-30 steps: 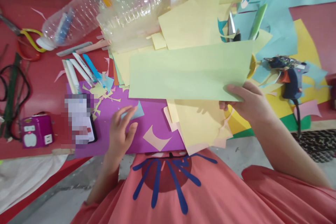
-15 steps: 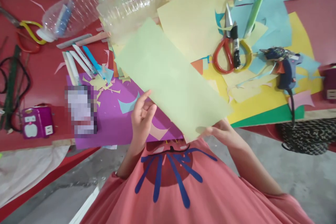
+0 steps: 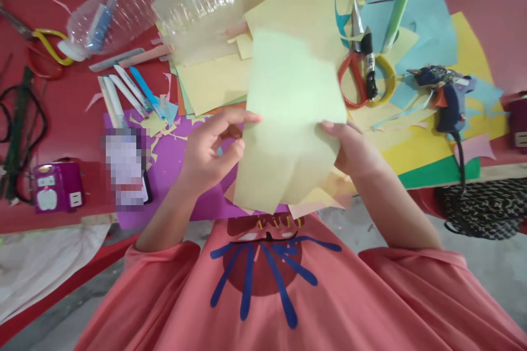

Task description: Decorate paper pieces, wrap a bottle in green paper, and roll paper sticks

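Observation:
A pale green sheet of paper (image 3: 288, 115) stands upright in front of me, its long side pointing away. My left hand (image 3: 209, 148) pinches its left edge, thumb and fingers closed on the paper. On the opposite side, my right hand (image 3: 349, 145) grips the right edge with the thumb on top. Under the sheet lie pale yellow papers (image 3: 214, 82) and a purple sheet (image 3: 173, 159) on the red table (image 3: 69, 120).
Red and yellow scissors with a black marker (image 3: 366, 74) lie right of the sheet. A blue glue gun (image 3: 448, 101) is farther right. Clear plastic bottles (image 3: 119, 11) sit at the back. Paper strips (image 3: 127, 93), a purple socket block (image 3: 55, 186) and black cable (image 3: 20, 126) lie left.
The green sheet swung from lying sideways to standing lengthwise before me. My left hand rose from the purple sheet and took the left edge. My right hand shifted along to the right edge.

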A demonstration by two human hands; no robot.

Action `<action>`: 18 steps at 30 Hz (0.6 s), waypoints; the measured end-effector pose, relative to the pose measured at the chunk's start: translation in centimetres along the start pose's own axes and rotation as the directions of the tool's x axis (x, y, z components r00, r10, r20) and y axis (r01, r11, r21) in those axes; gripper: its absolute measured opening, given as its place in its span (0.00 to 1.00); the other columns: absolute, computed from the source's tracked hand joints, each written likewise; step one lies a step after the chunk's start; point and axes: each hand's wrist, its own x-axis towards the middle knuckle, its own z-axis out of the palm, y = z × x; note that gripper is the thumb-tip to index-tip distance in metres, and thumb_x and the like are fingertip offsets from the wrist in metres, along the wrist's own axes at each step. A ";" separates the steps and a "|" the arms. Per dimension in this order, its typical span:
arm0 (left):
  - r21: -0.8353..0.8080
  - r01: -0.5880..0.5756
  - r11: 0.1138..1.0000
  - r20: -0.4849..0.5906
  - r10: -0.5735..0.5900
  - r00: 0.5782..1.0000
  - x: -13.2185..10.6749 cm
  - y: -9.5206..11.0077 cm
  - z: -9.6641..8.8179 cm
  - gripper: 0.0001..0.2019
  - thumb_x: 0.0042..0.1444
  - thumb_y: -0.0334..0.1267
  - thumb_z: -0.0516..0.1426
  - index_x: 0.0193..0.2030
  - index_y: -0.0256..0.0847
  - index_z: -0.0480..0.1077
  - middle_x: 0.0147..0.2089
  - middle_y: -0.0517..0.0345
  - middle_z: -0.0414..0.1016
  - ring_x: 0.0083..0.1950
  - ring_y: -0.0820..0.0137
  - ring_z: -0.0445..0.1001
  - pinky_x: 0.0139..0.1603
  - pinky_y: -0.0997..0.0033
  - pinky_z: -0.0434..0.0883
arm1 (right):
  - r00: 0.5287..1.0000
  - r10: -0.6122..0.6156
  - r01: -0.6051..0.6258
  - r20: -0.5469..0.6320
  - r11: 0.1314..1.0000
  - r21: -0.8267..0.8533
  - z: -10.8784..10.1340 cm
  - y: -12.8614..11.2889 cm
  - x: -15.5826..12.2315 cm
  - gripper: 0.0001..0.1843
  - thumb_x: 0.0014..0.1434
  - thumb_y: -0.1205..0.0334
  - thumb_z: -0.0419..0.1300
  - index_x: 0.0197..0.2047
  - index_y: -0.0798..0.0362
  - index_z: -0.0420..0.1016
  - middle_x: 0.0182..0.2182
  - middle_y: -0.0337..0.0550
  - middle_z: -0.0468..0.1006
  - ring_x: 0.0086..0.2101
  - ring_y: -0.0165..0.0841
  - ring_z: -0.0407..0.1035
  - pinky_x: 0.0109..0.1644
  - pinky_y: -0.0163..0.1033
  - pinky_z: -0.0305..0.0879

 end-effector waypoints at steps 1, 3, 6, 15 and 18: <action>0.056 -0.027 0.998 -0.031 0.029 0.999 0.6 -0.6 0.0 0.14 0.56 0.32 0.57 0.48 0.47 0.75 0.44 0.58 0.77 0.32 0.74 0.72 0.35 0.71 0.73 | 0.999 -0.045 0.045 -0.023 0.999 -0.007 0.3 -0.5 0.7 0.16 0.45 0.48 0.65 0.33 0.48 0.70 0.29 0.38 0.78 0.36 0.38 0.76 0.40 0.44 0.74; 0.142 -0.022 0.990 -0.117 0.039 0.992 1.8 -2.7 0.3 0.13 0.58 0.35 0.57 0.50 0.48 0.73 0.48 0.55 0.76 0.35 0.72 0.72 0.39 0.67 0.74 | 0.985 -0.160 0.158 -0.070 0.987 -0.032 0.5 -1.3 2.4 0.12 0.48 0.52 0.64 0.34 0.47 0.69 0.33 0.36 0.78 0.41 0.37 0.75 0.46 0.44 0.73; 0.127 0.063 0.990 -0.125 -0.047 0.991 3.2 -7.0 0.7 0.19 0.58 0.49 0.58 0.55 0.51 0.68 0.60 0.50 0.69 0.51 0.62 0.74 0.50 0.57 0.73 | 0.971 -0.240 0.240 0.001 0.968 -0.068 0.5 -1.8 5.5 0.04 0.53 0.59 0.59 0.34 0.46 0.68 0.34 0.33 0.78 0.46 0.33 0.74 0.46 0.39 0.72; 0.218 0.129 0.967 -0.022 -0.127 0.992 2.7 -9.6 3.1 0.47 0.47 0.68 0.59 0.69 0.53 0.46 0.77 0.54 0.33 0.77 0.51 0.31 0.75 0.46 0.37 | 0.980 -0.019 0.013 0.196 0.999 0.036 1.3 -0.1 6.6 0.19 0.60 0.44 0.50 0.39 0.48 0.73 0.44 0.38 0.80 0.54 0.40 0.71 0.54 0.49 0.72; 0.150 0.148 0.978 -0.021 -0.147 0.989 2.0 -8.2 3.9 0.44 0.49 0.69 0.56 0.68 0.50 0.51 0.75 0.52 0.42 0.77 0.52 0.31 0.75 0.46 0.41 | 0.968 0.012 -0.026 0.251 0.998 0.053 1.6 0.0 5.8 0.22 0.61 0.41 0.48 0.43 0.48 0.74 0.45 0.38 0.80 0.54 0.39 0.71 0.55 0.50 0.71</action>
